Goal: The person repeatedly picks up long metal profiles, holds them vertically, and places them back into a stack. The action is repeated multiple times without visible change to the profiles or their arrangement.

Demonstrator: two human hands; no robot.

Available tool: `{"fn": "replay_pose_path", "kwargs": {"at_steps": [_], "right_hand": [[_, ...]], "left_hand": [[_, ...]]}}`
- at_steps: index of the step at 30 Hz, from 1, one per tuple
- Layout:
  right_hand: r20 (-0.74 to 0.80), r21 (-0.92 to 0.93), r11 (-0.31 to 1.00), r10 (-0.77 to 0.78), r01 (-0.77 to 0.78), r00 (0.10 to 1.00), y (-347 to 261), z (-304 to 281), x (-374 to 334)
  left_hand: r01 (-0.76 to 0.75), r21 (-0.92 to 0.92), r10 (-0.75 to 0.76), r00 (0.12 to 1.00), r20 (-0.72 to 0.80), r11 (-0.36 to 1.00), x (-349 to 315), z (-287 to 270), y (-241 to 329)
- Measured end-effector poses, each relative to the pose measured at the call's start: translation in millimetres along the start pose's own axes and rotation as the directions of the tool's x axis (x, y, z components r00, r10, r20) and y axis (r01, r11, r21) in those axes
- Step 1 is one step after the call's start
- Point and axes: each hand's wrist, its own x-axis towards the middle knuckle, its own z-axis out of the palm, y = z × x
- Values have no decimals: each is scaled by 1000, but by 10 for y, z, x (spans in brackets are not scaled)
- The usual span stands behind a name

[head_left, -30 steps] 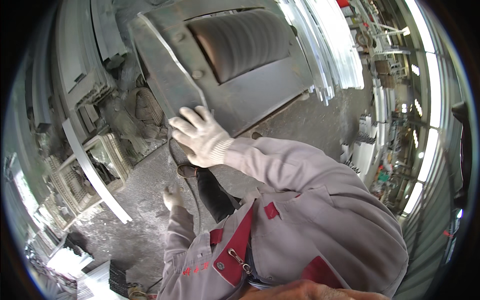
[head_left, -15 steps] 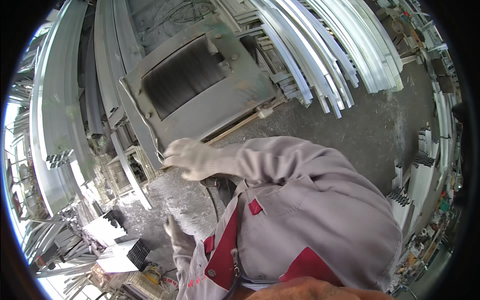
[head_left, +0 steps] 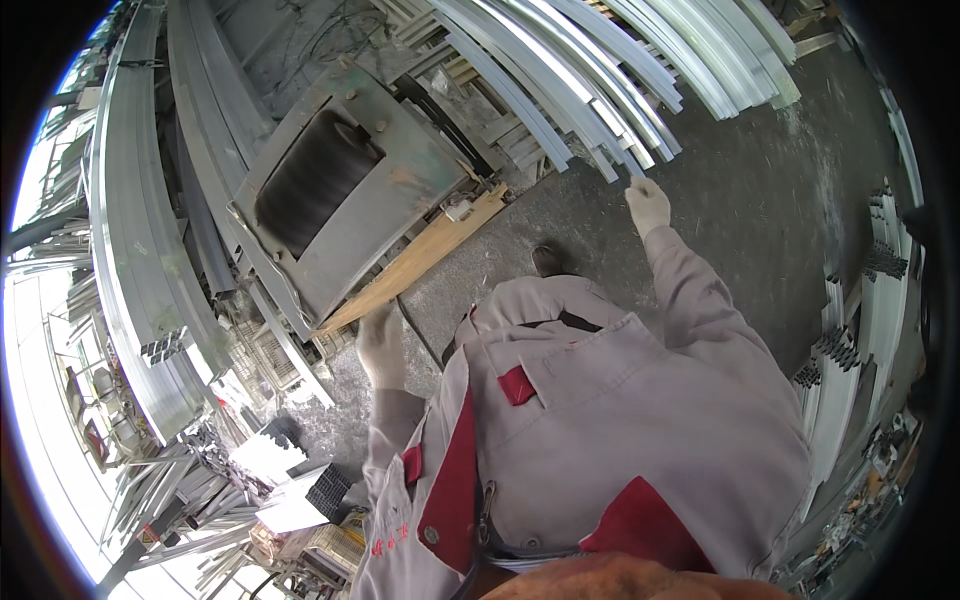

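Observation:
My right hand (head_left: 648, 206), in a pale glove, is stretched out to the far right. Its fingers are closed at the near end of a long silvery metal profile (head_left: 622, 150) in a stack. My left hand (head_left: 381, 348), gloved too, is beside the front edge of a grey-green machine (head_left: 352, 245), close to the wooden board (head_left: 425, 252) along that edge. Blur hides how its fingers lie. A dark ribbed roller (head_left: 305, 190) shows in the machine's opening.
Long metal profiles (head_left: 140, 230) lie stacked left of the machine, and more profiles (head_left: 715, 60) at the far right. Bundled profiles (head_left: 850, 345) stand along the right side. A wrapped bundle (head_left: 300, 500) lies at the lower left. Grey floor (head_left: 740, 190) stretches right of the machine.
My right hand has swung from the machine's front corner to the profile ends at the far right. My left hand has risen toward the board. The view has turned.

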Motion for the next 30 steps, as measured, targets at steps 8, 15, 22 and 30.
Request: {"fn": "replay_pose_path", "kwargs": {"at_steps": [8,15,22,30], "right_hand": [[-9,81,962,261,-260,965,1145,-221,-450],[19,220,952,215,-214,976,1228,-515,-896],[72,176,961,205,-215,976,1085,-303,441],[83,-216,933,310,-287,947,326,-266,1668]], "left_hand": [[-643,-509,810,537,233,573,-282,-459,2820],[-543,-581,788,507,349,606,-1104,-678,3699],[-932,-301,942,102,321,204,-975,-49,4013],[-898,-116,884,384,266,425,-632,766,4114]]}}
